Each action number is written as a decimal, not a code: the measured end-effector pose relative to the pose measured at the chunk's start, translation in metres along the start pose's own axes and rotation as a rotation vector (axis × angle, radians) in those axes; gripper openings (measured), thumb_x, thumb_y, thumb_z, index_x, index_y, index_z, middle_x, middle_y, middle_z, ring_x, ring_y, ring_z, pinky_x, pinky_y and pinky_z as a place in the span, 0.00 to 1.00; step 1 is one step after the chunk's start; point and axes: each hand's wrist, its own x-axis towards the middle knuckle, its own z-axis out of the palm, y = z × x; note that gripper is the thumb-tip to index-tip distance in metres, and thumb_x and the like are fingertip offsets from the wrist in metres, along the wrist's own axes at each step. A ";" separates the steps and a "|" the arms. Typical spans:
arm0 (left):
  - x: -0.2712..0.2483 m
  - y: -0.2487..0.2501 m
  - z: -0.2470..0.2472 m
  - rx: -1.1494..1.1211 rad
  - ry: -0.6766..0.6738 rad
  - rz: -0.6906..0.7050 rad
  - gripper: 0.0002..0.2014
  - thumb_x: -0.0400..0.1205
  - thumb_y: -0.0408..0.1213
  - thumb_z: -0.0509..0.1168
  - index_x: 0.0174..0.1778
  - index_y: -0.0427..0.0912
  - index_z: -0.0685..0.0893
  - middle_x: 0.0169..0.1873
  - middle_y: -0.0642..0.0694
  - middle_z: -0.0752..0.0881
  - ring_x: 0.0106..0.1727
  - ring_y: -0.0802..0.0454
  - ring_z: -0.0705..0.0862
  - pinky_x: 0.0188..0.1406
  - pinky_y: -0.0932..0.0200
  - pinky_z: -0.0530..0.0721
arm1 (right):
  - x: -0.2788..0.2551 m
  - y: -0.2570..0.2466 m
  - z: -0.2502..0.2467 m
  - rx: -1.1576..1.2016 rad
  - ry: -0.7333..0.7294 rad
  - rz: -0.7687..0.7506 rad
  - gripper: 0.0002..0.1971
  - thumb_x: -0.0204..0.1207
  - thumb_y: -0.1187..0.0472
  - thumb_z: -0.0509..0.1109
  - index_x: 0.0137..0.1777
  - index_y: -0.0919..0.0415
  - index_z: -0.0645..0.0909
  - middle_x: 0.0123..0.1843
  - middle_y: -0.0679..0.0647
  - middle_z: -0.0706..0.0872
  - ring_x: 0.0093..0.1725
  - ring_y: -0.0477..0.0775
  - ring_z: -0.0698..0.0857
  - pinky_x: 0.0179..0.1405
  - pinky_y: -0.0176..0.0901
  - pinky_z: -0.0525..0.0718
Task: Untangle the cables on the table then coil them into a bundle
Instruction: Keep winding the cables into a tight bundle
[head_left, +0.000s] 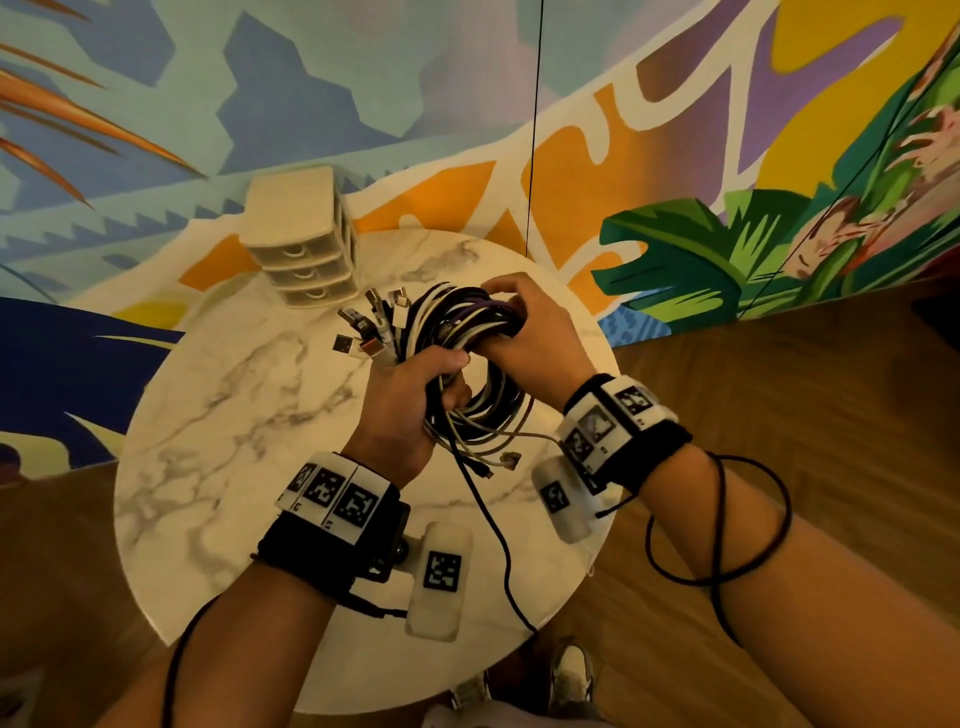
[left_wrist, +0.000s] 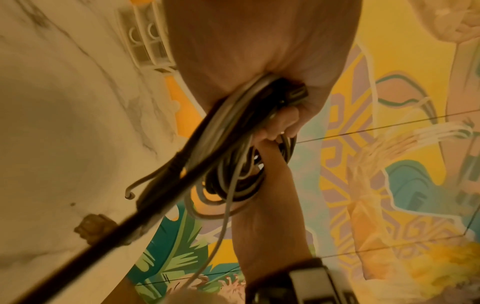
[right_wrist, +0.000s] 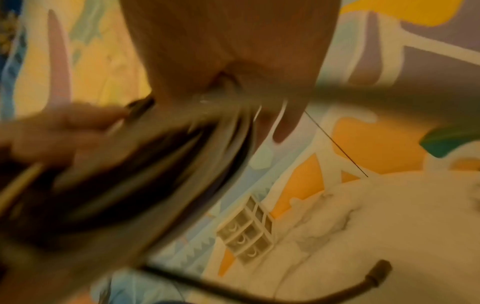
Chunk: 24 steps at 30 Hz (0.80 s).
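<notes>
A coil of black, white and purple cables (head_left: 470, 340) hangs above the round marble table (head_left: 218, 415). My left hand (head_left: 415, 395) grips the coil's near side, with several USB plugs (head_left: 371, 325) fanning out past its knuckles. My right hand (head_left: 524, 325) holds the far right of the loop, fingers curled over the strands. Loose tails (head_left: 485, 457) hang from the coil, and one black tail (head_left: 498, 540) trails across the table to its front edge. In the left wrist view the cables (left_wrist: 233, 148) run through my palm. The right wrist view is blurred; the coil (right_wrist: 145, 164) fills its left side.
A small beige drawer unit (head_left: 306, 244) stands at the table's back left edge. A painted mural wall rises behind the table, and wooden floor (head_left: 779, 389) lies to the right. A thin black wire (head_left: 532, 130) hangs down behind the table. Shoes (head_left: 569, 675) show below the front edge.
</notes>
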 end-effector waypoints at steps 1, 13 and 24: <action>0.001 0.001 -0.004 -0.025 -0.008 0.001 0.03 0.76 0.23 0.61 0.39 0.33 0.78 0.15 0.49 0.69 0.18 0.53 0.66 0.23 0.61 0.72 | 0.001 0.001 -0.005 0.062 -0.094 0.021 0.21 0.70 0.59 0.76 0.61 0.50 0.75 0.48 0.47 0.87 0.46 0.45 0.87 0.46 0.38 0.83; -0.007 -0.003 -0.016 -0.006 -0.255 -0.083 0.06 0.70 0.27 0.62 0.41 0.30 0.79 0.14 0.48 0.70 0.18 0.51 0.64 0.25 0.61 0.73 | 0.007 -0.006 -0.017 0.744 -0.409 0.383 0.15 0.84 0.62 0.53 0.52 0.61 0.83 0.44 0.59 0.88 0.42 0.55 0.86 0.48 0.48 0.85; -0.012 -0.009 -0.022 0.073 -0.357 -0.118 0.17 0.65 0.34 0.69 0.46 0.28 0.81 0.14 0.46 0.67 0.16 0.53 0.64 0.29 0.56 0.68 | 0.015 -0.010 -0.015 0.862 -0.250 0.435 0.09 0.81 0.68 0.61 0.57 0.63 0.80 0.45 0.56 0.85 0.39 0.50 0.86 0.36 0.39 0.87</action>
